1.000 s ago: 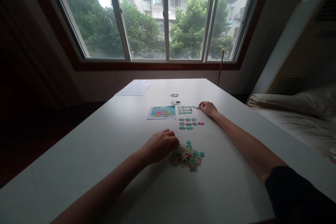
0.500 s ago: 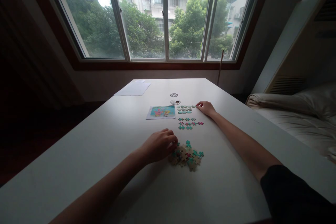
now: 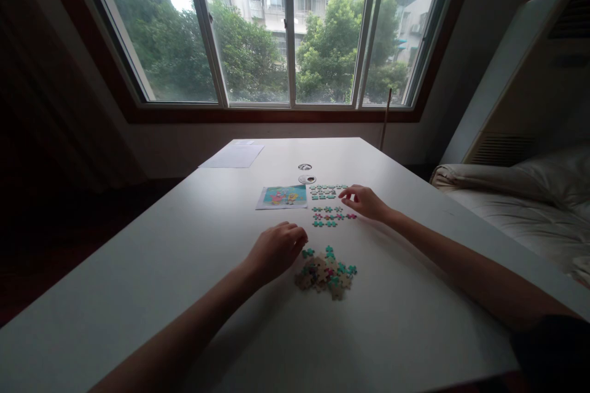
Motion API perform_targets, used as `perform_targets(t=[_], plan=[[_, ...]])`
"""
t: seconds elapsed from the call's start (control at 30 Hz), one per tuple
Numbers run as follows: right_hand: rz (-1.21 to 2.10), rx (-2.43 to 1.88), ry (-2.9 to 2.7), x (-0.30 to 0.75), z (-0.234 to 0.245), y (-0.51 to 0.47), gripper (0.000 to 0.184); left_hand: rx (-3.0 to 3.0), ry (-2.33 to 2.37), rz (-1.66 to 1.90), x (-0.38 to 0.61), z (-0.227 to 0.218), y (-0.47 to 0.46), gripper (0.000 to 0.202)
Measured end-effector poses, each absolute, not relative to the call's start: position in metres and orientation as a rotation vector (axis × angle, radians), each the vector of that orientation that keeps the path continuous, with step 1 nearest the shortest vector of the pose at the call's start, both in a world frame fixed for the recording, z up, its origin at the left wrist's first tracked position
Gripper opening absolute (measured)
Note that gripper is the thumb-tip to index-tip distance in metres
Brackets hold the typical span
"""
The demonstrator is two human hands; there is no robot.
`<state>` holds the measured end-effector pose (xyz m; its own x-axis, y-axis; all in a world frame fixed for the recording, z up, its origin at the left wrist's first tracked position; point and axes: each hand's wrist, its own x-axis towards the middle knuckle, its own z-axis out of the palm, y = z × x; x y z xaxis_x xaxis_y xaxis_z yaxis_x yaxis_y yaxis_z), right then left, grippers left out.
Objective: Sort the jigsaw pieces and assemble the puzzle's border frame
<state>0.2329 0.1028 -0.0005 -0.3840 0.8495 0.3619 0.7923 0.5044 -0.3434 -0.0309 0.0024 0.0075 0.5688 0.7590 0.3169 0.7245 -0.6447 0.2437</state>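
A loose pile of jigsaw pieces (image 3: pixel 326 275), several plain-backed and several green or pink, lies on the white table. Just above its left edge is my left hand (image 3: pixel 276 250), its fingers curled in; whatever they may hold is hidden. Farther off, puzzle pieces lie in short rows: an upper group (image 3: pixel 323 192) and a lower group (image 3: pixel 328 217). My right hand (image 3: pixel 365 202) hovers at the right end of these rows, its thumb and forefinger apart with nothing seen between them. A colourful picture sheet (image 3: pixel 282 197) lies flat left of the rows.
Two small round items (image 3: pixel 306 179) lie beyond the rows. White paper (image 3: pixel 233 156) rests at the table's far left corner. A pale sofa (image 3: pixel 502 196) stands right of the table (image 3: pixel 152 258), and a window is behind it.
My right hand has drawn back slightly from the upper row's end and its fingers have parted; a piece shows there now. My left hand has lifted a little off the pile, uncovering a green piece.
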Motion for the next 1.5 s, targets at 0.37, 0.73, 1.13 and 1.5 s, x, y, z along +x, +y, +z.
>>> perform_targets(t=[0.37,0.73,1.13,1.5], plan=[[0.228,-0.985,-2.328,0.218,0.004,-0.010,0.020,1.726,1.147,0.927,0.008,0.010,-0.003,0.029],[0.281,-0.951,-2.193,0.214,-0.007,-0.015,0.029,1.503,1.087,0.899,0.022,0.015,-0.015,0.034],[0.191,-0.915,-2.190,0.217,-0.001,-0.014,0.023,1.672,1.057,0.872,0.018,0.015,-0.012,0.030],[0.037,-0.989,-1.976,0.252,-0.014,0.017,0.024,2.465,1.092,0.725,-0.008,0.005,0.000,0.015]])
